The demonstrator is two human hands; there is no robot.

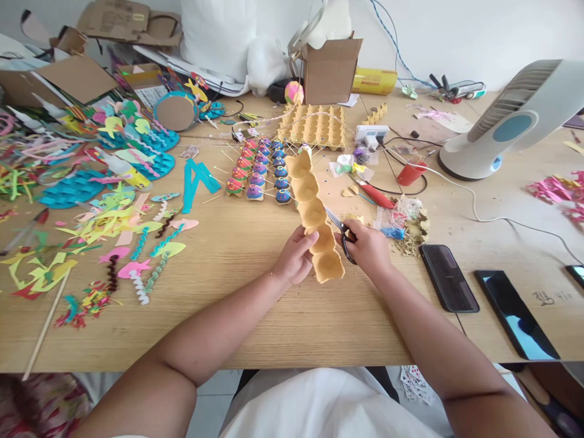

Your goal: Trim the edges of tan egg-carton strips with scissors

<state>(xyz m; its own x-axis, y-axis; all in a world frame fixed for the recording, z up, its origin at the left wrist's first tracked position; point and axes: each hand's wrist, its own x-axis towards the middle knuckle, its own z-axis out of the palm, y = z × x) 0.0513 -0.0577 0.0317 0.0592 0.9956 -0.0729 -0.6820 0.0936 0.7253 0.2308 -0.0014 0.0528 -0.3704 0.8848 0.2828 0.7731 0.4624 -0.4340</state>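
My left hand [295, 255] grips a strip of yellow egg carton [312, 213] near its lower end, thumb on the inner side. The strip is a single row of several cups, held up and tilted above the table. In my right hand [368, 248] is a pair of scissors [340, 228] with black handles; the blades point up and left against the strip's right edge. Whether the blades are apart is hard to tell. Just beyond the strip stand painted egg-carton caterpillars [255, 170] in red, purple and blue, with thin sticks poking out.
An uncut egg tray [312, 125] lies farther back. Paper cutouts [132, 267] and blue painted carton pieces [73, 191] cover the left. Carton scraps [413, 240], phones [449, 277], a red cup [412, 173] and a white fan [506, 128] with its cable are on the right.
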